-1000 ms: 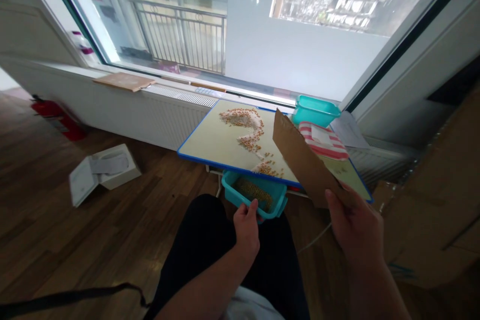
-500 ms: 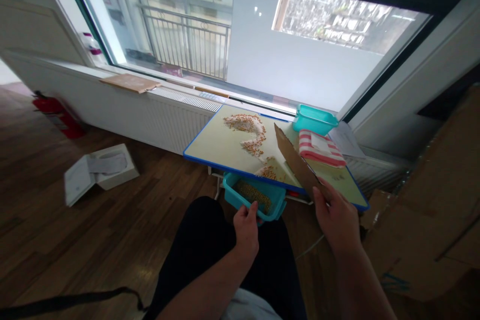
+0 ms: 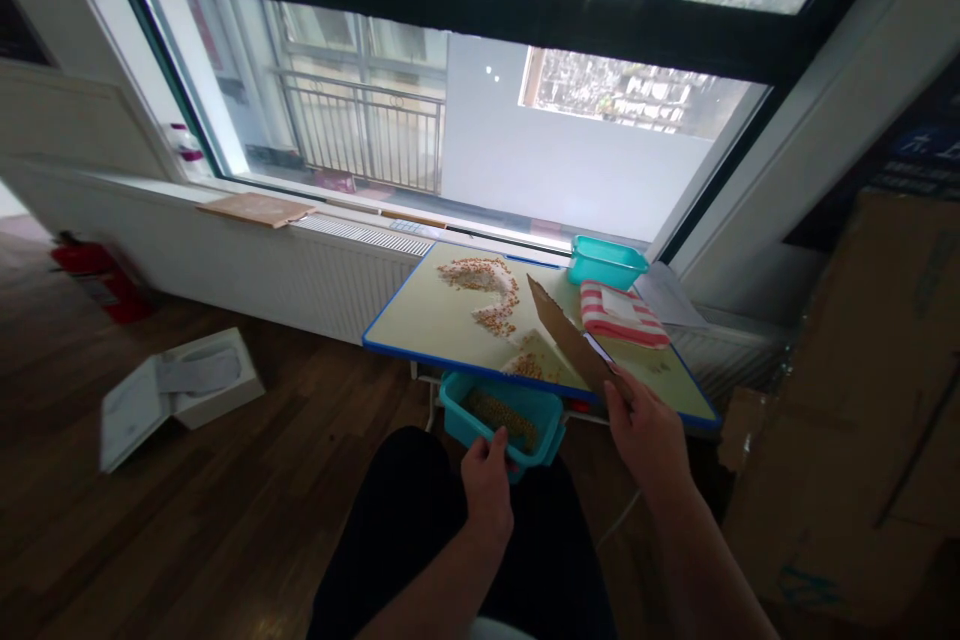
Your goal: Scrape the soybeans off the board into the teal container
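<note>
Close beside cardboard [image 3: 564, 333], perhaps a towel [image 3: 624, 325].

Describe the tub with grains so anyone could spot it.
Find the blue-edged table below the window. Below its near edge, the left hand grips a turquoise tub of grains. Unlike the other tub on that table, it is hand-held.

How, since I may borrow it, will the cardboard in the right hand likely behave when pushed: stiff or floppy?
The cardboard looks fairly stiff: it runs straight though the right hand grips only one end. It is probably light, being thin and flat. Its rough edge might crumple if pressed hard.
</note>
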A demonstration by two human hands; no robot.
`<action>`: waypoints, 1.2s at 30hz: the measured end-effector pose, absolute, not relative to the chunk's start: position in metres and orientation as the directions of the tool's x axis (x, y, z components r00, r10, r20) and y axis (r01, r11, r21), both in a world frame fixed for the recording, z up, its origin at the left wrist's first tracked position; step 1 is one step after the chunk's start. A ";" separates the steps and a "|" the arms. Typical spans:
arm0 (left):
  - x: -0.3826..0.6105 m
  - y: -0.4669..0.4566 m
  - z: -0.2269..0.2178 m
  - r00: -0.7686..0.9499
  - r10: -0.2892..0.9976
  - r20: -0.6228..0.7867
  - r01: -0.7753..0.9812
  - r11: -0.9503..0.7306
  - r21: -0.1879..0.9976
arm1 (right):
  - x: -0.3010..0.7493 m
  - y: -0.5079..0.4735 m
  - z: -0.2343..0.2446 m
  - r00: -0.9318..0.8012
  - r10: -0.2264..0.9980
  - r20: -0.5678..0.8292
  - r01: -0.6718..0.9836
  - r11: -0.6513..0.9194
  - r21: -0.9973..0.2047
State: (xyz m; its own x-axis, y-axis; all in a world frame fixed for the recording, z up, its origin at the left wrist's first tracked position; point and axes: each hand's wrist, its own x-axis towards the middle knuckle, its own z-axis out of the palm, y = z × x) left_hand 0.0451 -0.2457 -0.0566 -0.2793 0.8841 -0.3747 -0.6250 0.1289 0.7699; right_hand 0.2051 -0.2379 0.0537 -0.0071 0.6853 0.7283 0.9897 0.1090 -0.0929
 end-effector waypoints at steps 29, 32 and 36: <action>0.037 -0.240 -0.059 -0.292 0.885 -0.363 -0.631 0.107 0.768 | 0.192 -0.233 0.051 -0.080 0.671 0.737 0.993 0.117 0.002; 0.037 -0.240 -0.059 -0.290 0.880 -0.377 -0.635 0.117 0.763 | 0.190 -0.231 0.052 -0.070 0.686 0.724 0.995 0.099 0.003; 0.037 -0.240 -0.058 -0.289 0.878 -0.381 -0.641 0.118 0.758 | 0.188 -0.228 0.055 -0.049 0.731 0.681 0.998 0.068 0.000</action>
State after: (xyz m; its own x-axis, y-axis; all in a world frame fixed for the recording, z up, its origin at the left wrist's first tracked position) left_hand 0.0370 -0.2400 -0.0578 -0.2890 0.8783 -0.3808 -0.6412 0.1178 0.7583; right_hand 0.1877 -0.2277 0.0552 -0.0492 0.7305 0.6811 0.9977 0.0676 -0.0005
